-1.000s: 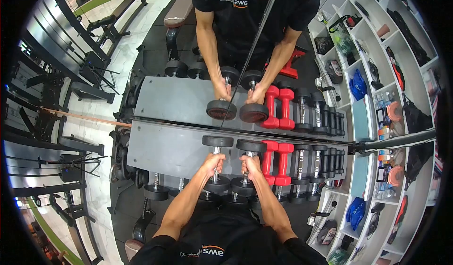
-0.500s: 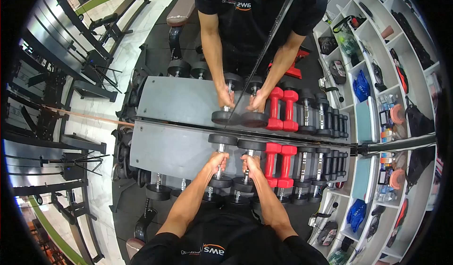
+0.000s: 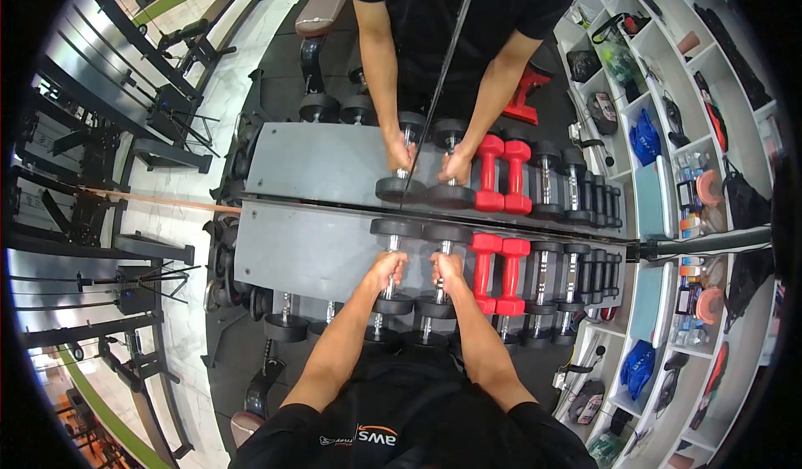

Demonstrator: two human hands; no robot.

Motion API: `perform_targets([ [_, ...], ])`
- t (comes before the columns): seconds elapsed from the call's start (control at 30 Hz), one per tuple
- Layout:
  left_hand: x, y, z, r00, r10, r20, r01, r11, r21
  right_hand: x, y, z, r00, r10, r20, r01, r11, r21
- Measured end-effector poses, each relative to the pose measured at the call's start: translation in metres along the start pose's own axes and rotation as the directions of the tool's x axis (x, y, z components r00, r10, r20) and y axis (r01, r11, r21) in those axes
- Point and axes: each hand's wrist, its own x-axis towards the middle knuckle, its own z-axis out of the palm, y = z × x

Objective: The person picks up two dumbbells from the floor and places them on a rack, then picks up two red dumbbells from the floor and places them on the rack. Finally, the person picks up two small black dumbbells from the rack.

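Observation:
My left hand (image 3: 389, 268) is wrapped round the chrome handle of a black dumbbell (image 3: 393, 304) near the middle of the grey rack shelf (image 3: 292, 248). Just right of it, my right hand (image 3: 449, 271) grips the handle of a second black dumbbell (image 3: 434, 307). The two dumbbells lie side by side, their round heads pointing toward and away from me. Both handles are partly hidden by my fingers. Beside my right hand stand a red dumbbell (image 3: 484, 273) and another red dumbbell (image 3: 512, 277).
Several smaller black dumbbells (image 3: 545, 277) line the shelf's right end, and more heads (image 3: 286, 328) show on a lower tier. A mirror (image 3: 317, 164) behind the shelf reflects my arms and the rack. White cubbies (image 3: 614, 335) stand right; gym machines (image 3: 134, 289) stand left.
The rack, dumbbells and hands all sit slightly higher in view, as my head has tipped down a little. Both hands keep their hold on the two black dumbbells.

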Motion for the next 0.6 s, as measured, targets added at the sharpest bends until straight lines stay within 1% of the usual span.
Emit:
perform_targets([
  [0.07,0.003,-0.004,0.002,0.999,0.04,-0.019,-0.04,0.999,-0.013,0.001,0.001,0.001,1.0,-0.017,-0.013,0.017,1.0,0.002],
  [0.1,0.004,-0.004,0.003,0.999,0.031,-0.032,-0.031,0.999,-0.02,0.001,0.001,0.001,1.0,-0.018,-0.02,0.018,1.0,0.001],
  [0.2,0.003,-0.004,0.008,0.988,0.072,-0.135,-0.069,0.997,0.033,0.0,0.001,0.003,0.999,-0.033,-0.041,0.032,0.999,-0.017],
  [0.3,0.001,-0.001,0.018,0.945,0.118,-0.307,-0.066,0.983,0.174,-0.001,0.001,0.004,0.996,-0.059,-0.066,0.058,0.998,-0.018],
  [0.37,0.0,0.004,0.022,0.934,0.114,-0.338,-0.045,0.977,0.207,0.001,0.003,0.005,0.993,-0.088,-0.083,0.086,0.996,-0.025],
  [0.6,0.002,0.004,0.026,0.894,0.128,-0.428,-0.025,0.971,0.239,-0.006,-0.002,0.008,0.99,-0.074,-0.118,0.069,0.997,-0.044],
])
